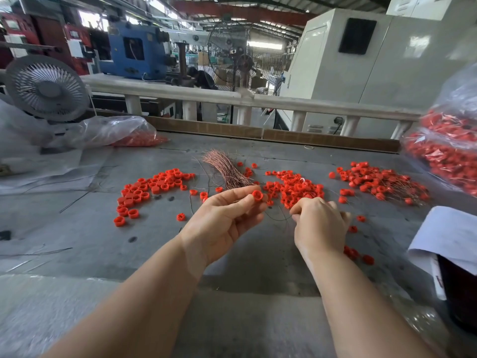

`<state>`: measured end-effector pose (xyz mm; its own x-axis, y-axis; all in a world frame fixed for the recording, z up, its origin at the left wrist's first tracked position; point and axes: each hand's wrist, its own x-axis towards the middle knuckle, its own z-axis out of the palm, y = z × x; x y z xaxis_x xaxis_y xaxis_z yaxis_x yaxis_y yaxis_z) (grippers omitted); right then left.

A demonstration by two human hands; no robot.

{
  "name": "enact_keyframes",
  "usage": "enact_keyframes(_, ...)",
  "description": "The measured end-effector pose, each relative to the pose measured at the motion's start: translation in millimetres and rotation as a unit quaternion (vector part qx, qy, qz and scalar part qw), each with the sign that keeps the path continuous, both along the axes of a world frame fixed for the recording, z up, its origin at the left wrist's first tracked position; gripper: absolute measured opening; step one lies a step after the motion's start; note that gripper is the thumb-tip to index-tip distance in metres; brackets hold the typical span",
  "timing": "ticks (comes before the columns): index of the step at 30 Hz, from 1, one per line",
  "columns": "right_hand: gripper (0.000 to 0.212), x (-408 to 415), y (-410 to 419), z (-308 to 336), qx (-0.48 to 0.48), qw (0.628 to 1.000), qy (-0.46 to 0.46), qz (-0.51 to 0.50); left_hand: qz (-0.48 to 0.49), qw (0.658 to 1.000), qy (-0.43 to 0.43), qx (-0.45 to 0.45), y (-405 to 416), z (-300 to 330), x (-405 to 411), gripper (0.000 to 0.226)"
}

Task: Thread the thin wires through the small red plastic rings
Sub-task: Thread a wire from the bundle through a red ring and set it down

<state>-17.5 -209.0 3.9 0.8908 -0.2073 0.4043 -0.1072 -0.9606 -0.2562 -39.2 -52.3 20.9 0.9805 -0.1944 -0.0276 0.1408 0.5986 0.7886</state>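
The left hand [227,218] pinches one red plastic ring [257,195] between thumb and fingertips, its bore facing up and outward, probably so the hole stays visible for threading. Just to its right, the right hand [320,223] curls knuckles-up around a thin dark wire [277,218] (only faintly visible), which arcs between the two hands toward the ring. Beyond the left fingertips lies the copper wire bundle [224,169]; loose rings [294,188] are heaped past the right hand, within easy reach on the grey table [90,228].
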Motion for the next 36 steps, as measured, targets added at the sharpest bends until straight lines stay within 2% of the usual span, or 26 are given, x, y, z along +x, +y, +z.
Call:
enact_keyframes(13, 0.019, -2, 1, 0, -0.001, 1.000, 0.004, -0.010, -0.006, 1.000, -0.004, 0.024, 2, -3, 1, 0.017)
enact_keyframes(17, 0.026, -2, 0, -1, -0.010, 1.000, -0.003, -0.013, -0.006, 1.000, -0.004, 0.026, 1, -3, 0, 0.016)
enact_keyframes(24, 0.019, -3, -1, -1, -0.005, 1.000, -0.006, -0.001, -0.007, 1.000, -0.001, 0.029, 0, -3, -1, 0.016)
enact_keyframes(26, 0.014, -2, 0, 1, 0.047, 0.997, -0.055, 0.027, -0.005, 1.000, -0.003, 0.029, 0, -3, -2, 0.016)
enact_keyframes(28, 0.011, -2, 1, 5, 0.171, 0.974, -0.109, 0.096, -0.004, 1.000, -0.006, 0.030, -1, -2, -2, 0.016)
enact_keyframes(32, 0.021, -5, 8, 14, 0.417, 0.874, -0.098, 0.227, 0.008, 0.999, -0.013, 0.036, -1, -2, -2, 0.016)
enact_keyframes(34, 0.023, -6, 11, 16, 0.491, 0.830, -0.080, 0.252, 0.015, 0.999, -0.017, 0.039, -2, -2, -2, 0.017)
enact_keyframes(36, 0.021, -7, 12, 18, 0.530, 0.804, -0.064, 0.263, 0.019, 0.999, -0.020, 0.041, -2, -1, -1, 0.017)
